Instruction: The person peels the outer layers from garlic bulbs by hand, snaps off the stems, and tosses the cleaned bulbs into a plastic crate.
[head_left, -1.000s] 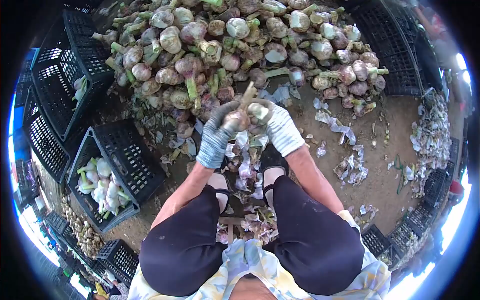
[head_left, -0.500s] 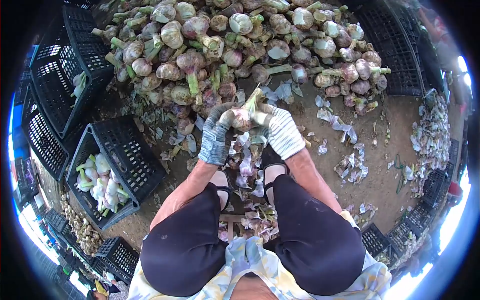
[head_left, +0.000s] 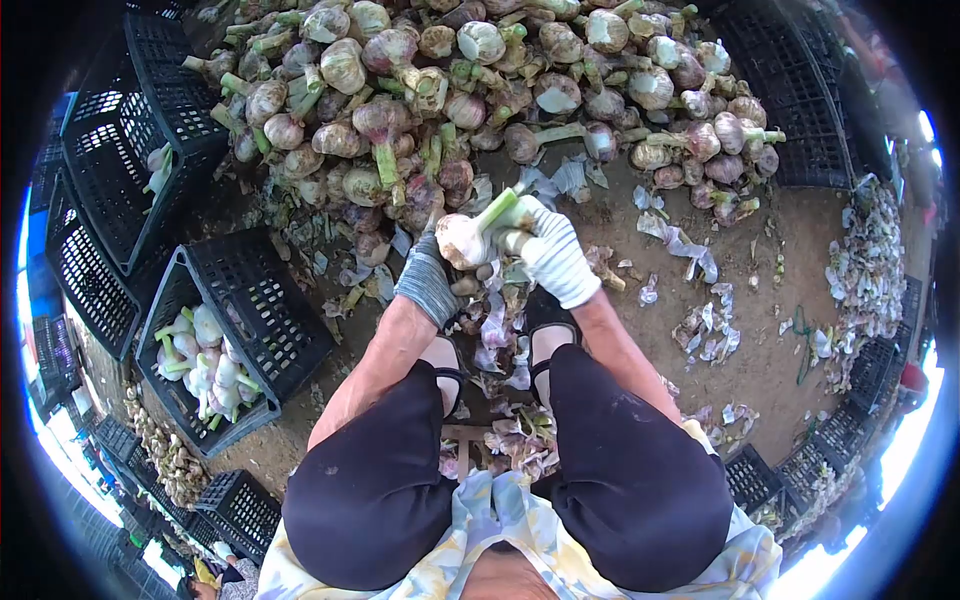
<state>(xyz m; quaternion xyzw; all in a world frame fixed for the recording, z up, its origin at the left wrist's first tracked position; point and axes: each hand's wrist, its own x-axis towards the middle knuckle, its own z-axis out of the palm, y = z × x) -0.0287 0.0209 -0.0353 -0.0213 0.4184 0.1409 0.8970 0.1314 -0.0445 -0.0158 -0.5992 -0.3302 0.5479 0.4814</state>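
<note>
A garlic bulb (head_left: 459,241) with a thick green stem is in front of me, lying tilted between my two gloved hands. The bulb end points left and the cut stem up to the right. My right hand (head_left: 556,256), in a white striped knit glove, is closed round the stem side. Under and beside the bulb, my left hand (head_left: 430,278) in a grey glove curls its fingers against it; some fingertips are hidden. Just beyond my hands lies a large heap of unpeeled garlic (head_left: 382,122) with dirty, purplish skins and stems attached.
At the left, a black plastic crate (head_left: 285,300) holds cleaner white garlic (head_left: 208,365). More black crates (head_left: 115,130) stand behind it and another (head_left: 790,110) at the right of the heap. Peeled skins (head_left: 680,245) litter the ground around my feet.
The bulb has turned from stem-up to tilted, its stem now pointing up to the right. Its surface shows whiter and cleaner. My left hand has moved slightly lower.
</note>
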